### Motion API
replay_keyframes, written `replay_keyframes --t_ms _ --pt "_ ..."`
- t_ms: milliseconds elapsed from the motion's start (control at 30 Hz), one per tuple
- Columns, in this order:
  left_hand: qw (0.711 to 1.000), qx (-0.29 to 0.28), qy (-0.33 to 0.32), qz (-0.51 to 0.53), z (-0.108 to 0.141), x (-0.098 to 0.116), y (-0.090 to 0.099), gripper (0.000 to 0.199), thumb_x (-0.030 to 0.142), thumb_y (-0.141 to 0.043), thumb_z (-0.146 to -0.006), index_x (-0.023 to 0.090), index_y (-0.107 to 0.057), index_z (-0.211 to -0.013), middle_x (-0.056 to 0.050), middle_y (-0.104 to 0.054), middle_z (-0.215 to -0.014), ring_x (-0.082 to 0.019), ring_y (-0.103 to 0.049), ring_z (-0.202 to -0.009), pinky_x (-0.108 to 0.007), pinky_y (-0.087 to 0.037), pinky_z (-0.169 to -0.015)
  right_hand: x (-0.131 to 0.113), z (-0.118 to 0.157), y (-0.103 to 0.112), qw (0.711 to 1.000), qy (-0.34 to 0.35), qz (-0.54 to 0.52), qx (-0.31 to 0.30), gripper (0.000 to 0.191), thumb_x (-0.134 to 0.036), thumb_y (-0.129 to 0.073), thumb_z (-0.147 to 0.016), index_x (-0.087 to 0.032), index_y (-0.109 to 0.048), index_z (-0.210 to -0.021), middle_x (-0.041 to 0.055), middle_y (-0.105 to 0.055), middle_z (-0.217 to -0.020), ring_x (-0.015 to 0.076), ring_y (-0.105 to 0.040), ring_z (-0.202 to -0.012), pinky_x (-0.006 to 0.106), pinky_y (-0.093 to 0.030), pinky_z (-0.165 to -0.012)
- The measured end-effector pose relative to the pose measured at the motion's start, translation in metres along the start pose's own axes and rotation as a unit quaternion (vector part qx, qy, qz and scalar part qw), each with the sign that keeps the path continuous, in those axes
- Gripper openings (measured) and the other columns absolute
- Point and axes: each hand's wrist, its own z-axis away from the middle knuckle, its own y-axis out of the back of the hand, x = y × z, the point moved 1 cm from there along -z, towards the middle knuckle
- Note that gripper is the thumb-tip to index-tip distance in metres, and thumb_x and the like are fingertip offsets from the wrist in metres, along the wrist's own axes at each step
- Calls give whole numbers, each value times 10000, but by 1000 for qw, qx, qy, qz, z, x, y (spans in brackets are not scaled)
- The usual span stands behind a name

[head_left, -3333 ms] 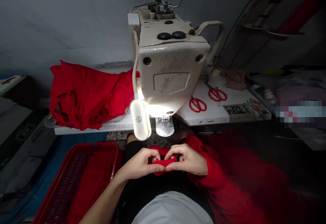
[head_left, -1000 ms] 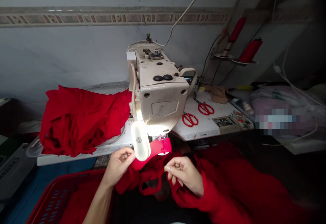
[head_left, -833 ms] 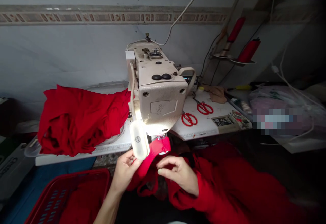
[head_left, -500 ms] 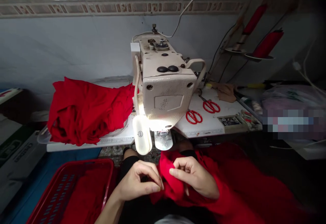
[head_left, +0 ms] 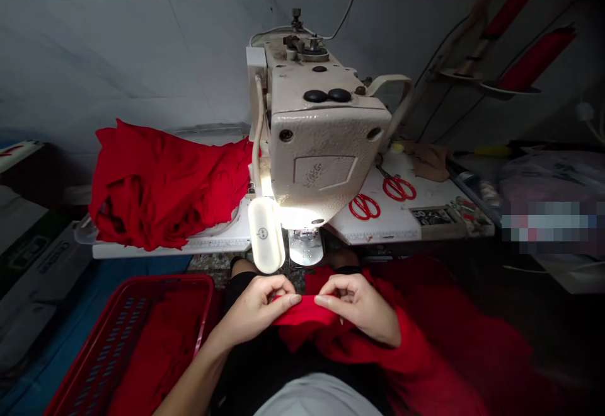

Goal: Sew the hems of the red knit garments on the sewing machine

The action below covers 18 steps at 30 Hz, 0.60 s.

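Red cloth is stretched between my two hands over my lap, just below the sewing machine. My left hand pinches its edge between thumb and fingers. A short way to the right, my right hand grips the same edge, its thumb pointing left. The rest of the cloth hangs under my right hand and spreads off to the right. Above my hands, the machine's lit lamp shines beside the needle area and the pale rounded plate.
A heap of red cloth lies on the table left of the machine. Two red-handled scissors are at its right. A red basket with red cloth stands at lower left. Red thread cones are at upper right.
My left hand has moved up and taken hold of the cloth edge. The cloth is now drawn out between both hands. The view has tipped downward.
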Motion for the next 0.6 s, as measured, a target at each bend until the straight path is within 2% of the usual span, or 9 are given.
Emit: replay_keyframes --t_ms 100,200,300,433,500,600 --pt "994 75 7 79 1 -6 1 270 401 -707 -922 145 -706 -1008 54 -472 -659 -103 -429 -597 -207 -340 -555 -6 -5 -1 998 2 -53 41 343 -469 -758 -844 -136 -749 -763 8 -621 -609 115 -480 -541 255 -380 -515" --pt "988 110 -37 103 1 -5 3 309 358 -739 -895 160 -746 -1132 21 -580 -705 -124 -531 -628 -220 -437 -599 -16 -7 -2 997 10 -52 64 353 -474 -760 -846 -135 -747 -752 -6 -591 -569 106 -452 -501 253 -361 -477" --pt "986 136 -100 0 0 2 9 208 291 -684 -939 174 -828 -1032 -60 -734 -834 -164 -645 -749 -253 -503 -720 -26 -6 -4 996 40 -39 75 322 -437 -753 -864 -132 -749 -760 4 -617 -599 113 -486 -532 254 -392 -510" --pt "969 155 -162 -103 -2 12 15 237 260 -614 -991 177 -830 -1042 -72 -788 -900 -178 -691 -794 -266 -518 -785 -35 -5 -3 988 104 -3 116 271 -373 -738 -888 -142 -747 -747 32 -669 -679 146 -569 -638 266 -439 -598" --pt "967 167 -155 -114 -5 13 15 256 282 -601 -995 157 -824 -993 -75 -790 -906 -191 -699 -815 -275 -519 -794 -35 -8 -1 984 118 1 134 259 -360 -738 -889 -144 -747 -746 29 -666 -678 147 -568 -638 268 -437 -601" --pt "970 197 -105 -97 -12 14 15 293 354 -612 -977 139 -796 -900 -76 -780 -888 -211 -698 -832 -293 -526 -787 -30 -17 4 982 109 -28 152 269 -377 -752 -878 -142 -744 -749 10 -634 -629 128 -519 -575 265 -418 -565"
